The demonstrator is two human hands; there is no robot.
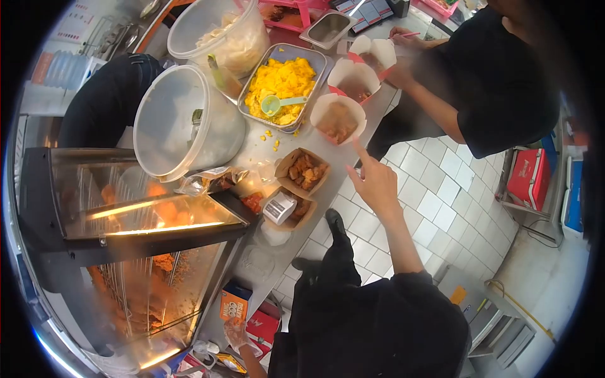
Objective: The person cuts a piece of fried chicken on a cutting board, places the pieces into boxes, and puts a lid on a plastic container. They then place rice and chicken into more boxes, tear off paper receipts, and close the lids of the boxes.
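My right hand [376, 181], bare, reaches over the counter edge with fingers apart, index finger by the nearest white food carton [338, 120]. That carton is open and has brown food in it. Behind it stand two more open cartons, a middle one [354, 80] and a far one [373, 53]. Left of my hand are a brown cardboard tray [304, 170] of fried chicken pieces and another tray [296, 214], partly covered by a white printed label. Low at the left, my left hand [236, 334], in a clear plastic glove, has its fingers at the lower edge of an orange and blue printed box [234, 302].
A metal tray [247, 107] holds yellow food and a pale green scoop [272, 105]. Two plastic tubs [144, 120] stand beside it. A lit glass food warmer [151, 214] fills the left. Across the counter, a co-worker in black [498, 82] has hands near the far cartons.
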